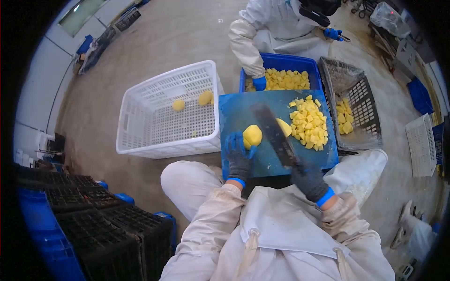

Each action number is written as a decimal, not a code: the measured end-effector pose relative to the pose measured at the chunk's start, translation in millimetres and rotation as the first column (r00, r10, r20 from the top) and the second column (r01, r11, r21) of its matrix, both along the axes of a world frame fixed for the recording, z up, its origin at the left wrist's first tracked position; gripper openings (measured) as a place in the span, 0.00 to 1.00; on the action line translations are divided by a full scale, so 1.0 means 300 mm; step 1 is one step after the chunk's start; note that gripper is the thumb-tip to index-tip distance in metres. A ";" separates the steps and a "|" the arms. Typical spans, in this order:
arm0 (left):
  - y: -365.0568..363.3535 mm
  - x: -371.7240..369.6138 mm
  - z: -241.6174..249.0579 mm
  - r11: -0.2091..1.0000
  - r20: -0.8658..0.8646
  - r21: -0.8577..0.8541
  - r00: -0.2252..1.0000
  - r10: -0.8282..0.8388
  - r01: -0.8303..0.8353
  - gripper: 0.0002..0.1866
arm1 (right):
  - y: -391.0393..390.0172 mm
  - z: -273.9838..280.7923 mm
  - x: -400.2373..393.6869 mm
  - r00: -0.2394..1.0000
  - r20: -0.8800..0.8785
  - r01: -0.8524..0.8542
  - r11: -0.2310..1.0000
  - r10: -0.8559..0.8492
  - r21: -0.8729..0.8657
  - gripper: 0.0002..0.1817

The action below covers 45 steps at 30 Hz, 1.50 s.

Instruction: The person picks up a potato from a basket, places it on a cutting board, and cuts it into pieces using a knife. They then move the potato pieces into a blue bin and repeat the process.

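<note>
A peeled potato (252, 136) sits on the blue cutting board (234, 105), with my gloved left hand (239, 157) at its left and lower side, fingers against it. My gloved right hand (307, 180) is closed round the handle of a wide knife (275, 133), whose blade is blurred and points up and left across the board. Just right of the blade lies a cut potato piece (283, 127), partly covered by it. Potato cubes (309, 122) are heaped on the board's right side.
At the left stands a white crate (169, 148) with a few potatoes. Beyond the board, a co-worker (286, 28) reaches into a blue bin (281, 59) of cubes. A dark crate (363, 100) holds more pieces at the right. Black crates (108, 225) stand lower left.
</note>
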<state>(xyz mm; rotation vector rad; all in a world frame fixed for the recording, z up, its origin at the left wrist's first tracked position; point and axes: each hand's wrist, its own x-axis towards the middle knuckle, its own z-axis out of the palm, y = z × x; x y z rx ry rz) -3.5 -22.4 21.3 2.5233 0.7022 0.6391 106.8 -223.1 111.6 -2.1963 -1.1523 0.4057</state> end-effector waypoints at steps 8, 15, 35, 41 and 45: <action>0.108 0.218 -0.088 0.959 -0.138 0.251 0.985 -0.102 0.134 0.31 | -0.240 0.068 0.180 0.916 -0.311 0.286 0.956 -0.255 0.059 0.08; 0.312 0.474 -0.089 0.937 -0.187 0.220 0.954 -0.233 0.272 0.26 | -0.263 -0.087 0.238 0.919 -0.120 0.388 0.916 -0.376 0.102 0.09; -0.062 0.425 0.038 0.826 -0.179 0.386 0.912 -0.369 0.410 0.20 | -0.228 -0.028 0.251 0.900 -0.307 0.379 0.904 -0.310 0.199 0.17; 0.036 0.199 0.055 0.954 0.173 -0.295 0.979 0.110 -0.054 0.24 | -0.227 -0.036 0.220 0.962 -0.126 0.265 0.942 -0.243 0.205 0.18; 0.008 0.048 0.022 0.917 0.040 -0.322 0.964 0.263 -0.236 0.23 | -0.154 0.025 0.126 0.815 -0.553 0.314 0.933 -0.170 0.176 0.13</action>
